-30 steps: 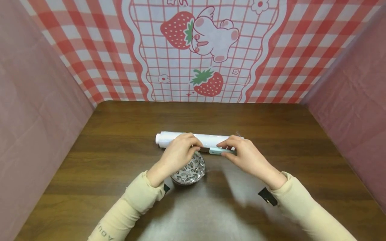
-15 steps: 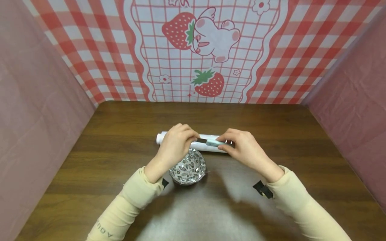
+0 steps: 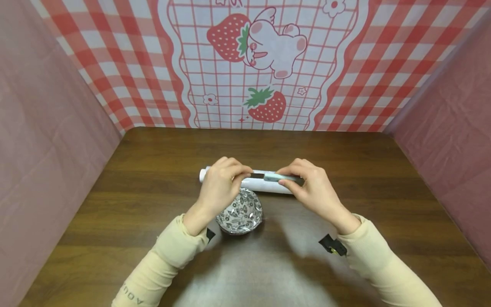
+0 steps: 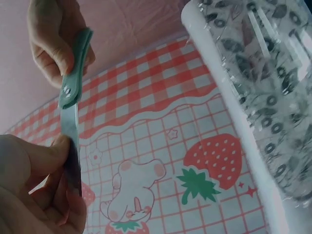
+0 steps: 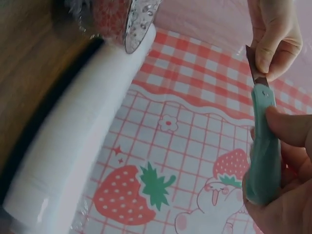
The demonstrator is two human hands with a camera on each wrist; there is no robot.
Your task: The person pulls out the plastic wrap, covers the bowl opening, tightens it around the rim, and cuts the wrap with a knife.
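Observation:
A folding knife [image 3: 271,177] with a mint green handle is unfolded and held level between both hands, above the far side of the bowl. My left hand [image 3: 220,183] pinches the dark blade [image 4: 70,131] between thumb and fingers. Around the handle [image 5: 264,141] curl the thumb and fingers of my right hand [image 3: 316,185]. Just below the left hand stands a bowl [image 3: 242,213] with a black-and-white leaf pattern, plastic film stretched over it. Behind the knife lies a white roll of cling film [image 3: 262,186], its middle partly hidden by the left hand.
The brown wooden table [image 3: 153,153] bears the roll and bowl. At the back hangs a red checked cloth [image 3: 132,64] with strawberries. Pink cloth walls [image 3: 445,115] stand on both sides.
Both hands have lifted the knife up and away from in front of the roll, so it now overlaps the roll from above. Bowl and roll stay put.

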